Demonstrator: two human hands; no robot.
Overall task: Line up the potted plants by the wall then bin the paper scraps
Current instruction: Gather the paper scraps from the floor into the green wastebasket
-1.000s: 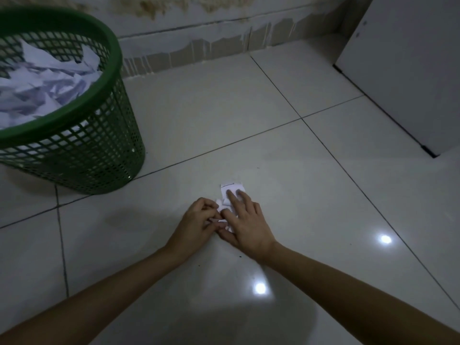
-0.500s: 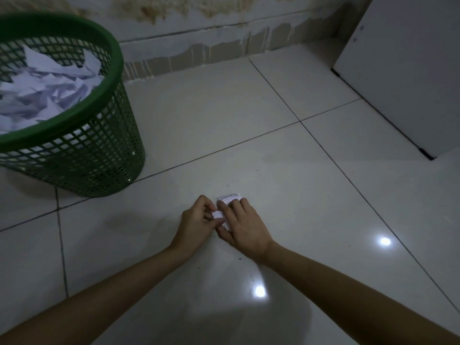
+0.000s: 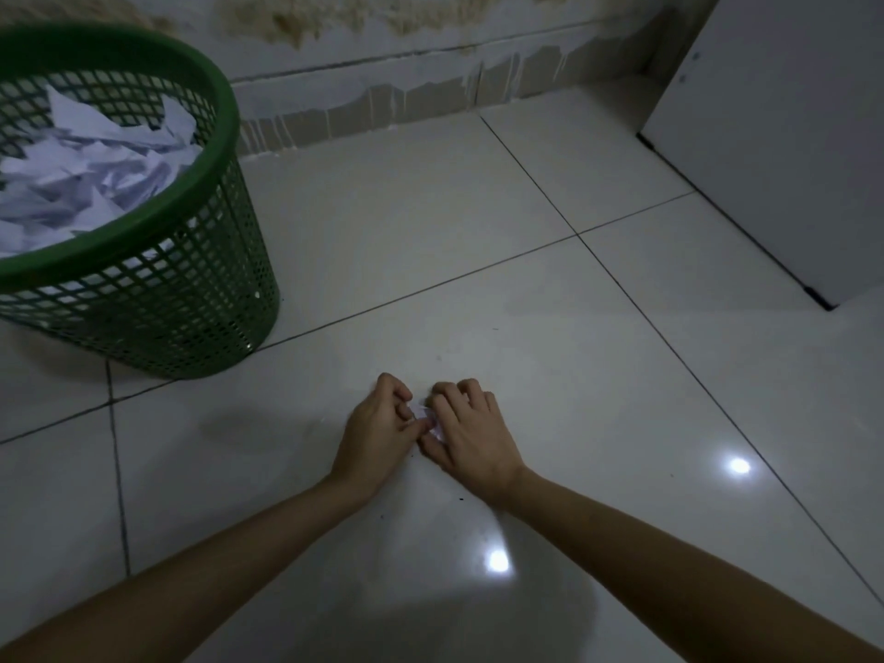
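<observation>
Low on the white tiled floor, my left hand (image 3: 378, 425) and my right hand (image 3: 466, 430) meet, both with curled fingers closed round a small bunch of white paper scraps (image 3: 425, 416). Only a sliver of the paper shows between the hands; the rest is hidden under the fingers. A green mesh bin (image 3: 158, 284) stands at the upper left, well apart from my hands, and holds a heap of crumpled white paper (image 3: 91, 174). No potted plants are in view.
A stained wall with a peeling skirting (image 3: 382, 107) runs along the back. A white cabinet or door panel (image 3: 775, 136) stands at the right. Glossy floor tiles (image 3: 478, 289) stretch between the bin and the panel.
My right fingers have curled in and pulled the flat scrap back under the hand. The paper, plain on the floor a second ago, is now almost hidden between both hands.
</observation>
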